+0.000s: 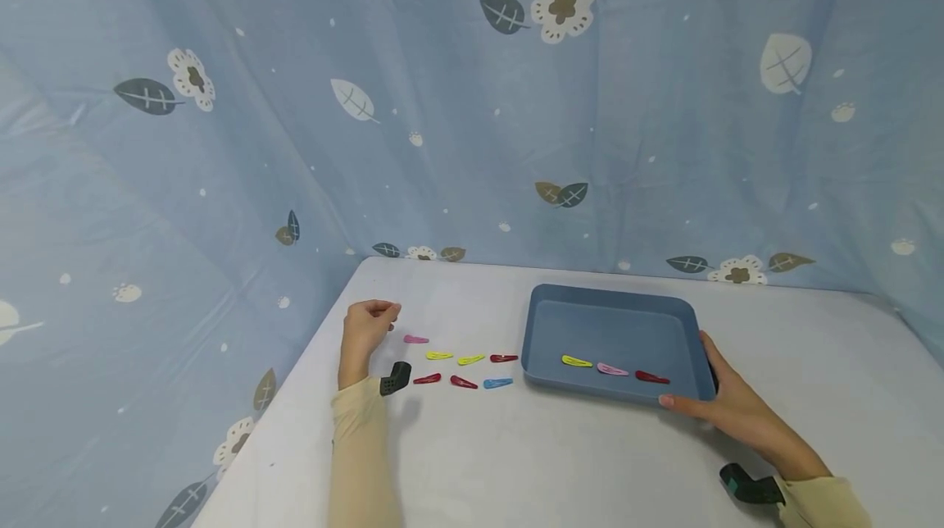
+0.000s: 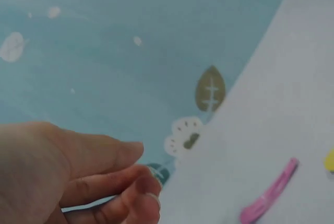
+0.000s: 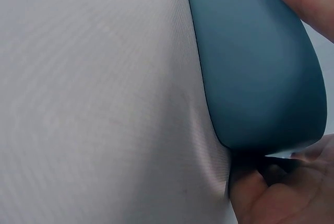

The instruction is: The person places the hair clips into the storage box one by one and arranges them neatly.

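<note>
Head view: right hand grips blue tray, long axis running left-right.

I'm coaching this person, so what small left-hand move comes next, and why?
Probably lower the left hand to the nearby pink clip: no held item is visible, that clip lies outside the tray, and the right hand holds the tray's side.

The left sleeve, at seven o'clock in the head view, is pale yellow and creased; the left wrist camera is black, angular. The right sleeve, at four o'clock, matches; the right wrist camera bears a greenish patch.
</note>
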Demonstrator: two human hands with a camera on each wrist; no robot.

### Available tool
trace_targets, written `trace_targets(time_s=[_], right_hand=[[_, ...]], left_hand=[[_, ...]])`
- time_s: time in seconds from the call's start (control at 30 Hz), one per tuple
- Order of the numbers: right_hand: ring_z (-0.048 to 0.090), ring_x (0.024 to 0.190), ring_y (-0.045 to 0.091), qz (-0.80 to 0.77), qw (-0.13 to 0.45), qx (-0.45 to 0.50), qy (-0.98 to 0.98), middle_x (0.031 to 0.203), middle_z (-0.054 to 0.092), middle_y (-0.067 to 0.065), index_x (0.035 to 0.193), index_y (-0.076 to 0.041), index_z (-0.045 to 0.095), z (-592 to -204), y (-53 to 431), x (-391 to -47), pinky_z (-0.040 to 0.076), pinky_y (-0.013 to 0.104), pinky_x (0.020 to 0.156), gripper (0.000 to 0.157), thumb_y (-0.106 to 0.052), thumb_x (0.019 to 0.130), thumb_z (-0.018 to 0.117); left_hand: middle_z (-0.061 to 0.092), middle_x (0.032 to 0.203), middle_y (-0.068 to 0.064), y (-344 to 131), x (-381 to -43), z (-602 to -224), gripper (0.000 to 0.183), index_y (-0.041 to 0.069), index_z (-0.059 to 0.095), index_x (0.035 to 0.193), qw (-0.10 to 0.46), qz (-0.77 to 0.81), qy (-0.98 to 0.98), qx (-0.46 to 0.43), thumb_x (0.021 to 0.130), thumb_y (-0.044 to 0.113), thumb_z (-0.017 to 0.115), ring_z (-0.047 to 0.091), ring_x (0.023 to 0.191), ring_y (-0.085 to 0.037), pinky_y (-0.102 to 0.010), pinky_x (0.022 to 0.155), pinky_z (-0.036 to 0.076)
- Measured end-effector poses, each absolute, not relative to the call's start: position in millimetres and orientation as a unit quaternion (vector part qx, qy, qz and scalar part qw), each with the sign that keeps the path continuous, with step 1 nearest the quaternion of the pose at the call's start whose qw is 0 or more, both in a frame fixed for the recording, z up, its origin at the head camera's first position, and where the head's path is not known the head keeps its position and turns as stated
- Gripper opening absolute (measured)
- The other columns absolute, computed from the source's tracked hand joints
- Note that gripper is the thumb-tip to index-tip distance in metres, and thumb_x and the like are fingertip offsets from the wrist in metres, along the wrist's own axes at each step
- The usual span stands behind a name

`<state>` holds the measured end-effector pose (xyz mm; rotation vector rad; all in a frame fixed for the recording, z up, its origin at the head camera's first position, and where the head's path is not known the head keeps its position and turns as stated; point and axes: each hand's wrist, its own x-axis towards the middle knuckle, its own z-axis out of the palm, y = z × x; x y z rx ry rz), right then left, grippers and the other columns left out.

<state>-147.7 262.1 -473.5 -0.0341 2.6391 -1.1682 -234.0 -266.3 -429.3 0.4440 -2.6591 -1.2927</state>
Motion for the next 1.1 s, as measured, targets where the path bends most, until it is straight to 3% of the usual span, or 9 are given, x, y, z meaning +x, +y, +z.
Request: trace_targets(time_s=[0.23, 0.5, 1.1], right_hand=[[0.009, 0.136, 0.064, -0.394, 0.132, -0.008, 0.909, 0.156, -0.008, 0.034, 0.149, -0.02, -0.028, -474, 261, -148, 0.029, 0.077, 0.092, 0.124, -0.052, 0.081, 0.071], [0.008, 0.137, 0.063, -0.396, 0.13, -0.008, 0.909, 0.156, -0.01, 0.033, 0.148, -0.021, -0.029, -473, 261, -148, 0.028, 0.077, 0.093, 0.124, -0.053, 0.081, 0.071], [0.009, 0.137, 0.063, -0.395, 0.134, -0.003, 0.909, 0.156, -0.01, 0.033, 0.148, -0.021, -0.029, -475, 261, -149, 0.028, 0.077, 0.093, 0.125, -0.053, 0.081, 0.071]], left_hand=[[0.071, 0.089, -0.015, -268, -234, -442, 0.031, 0.0, 0.07, 0.106, 0.05, -0.413, -0.891, 0.182, 0.092, 0.027, 0.063, 0.061, 0.07, -0.017, -0.03, 0.069, 0.045], [0.07, 0.085, -0.013, -268, -233, -451, 0.032, -0.001, 0.069, 0.104, -0.002, -0.387, -0.898, 0.208, 0.091, 0.027, 0.063, 0.059, 0.073, -0.019, -0.032, 0.071, 0.045], [0.067, 0.084, -0.011, -260, -234, -454, 0.03, -0.002, 0.069, 0.101, -0.039, -0.372, -0.904, 0.208, 0.086, 0.025, 0.071, 0.056, 0.076, -0.022, -0.029, 0.066, 0.045]])
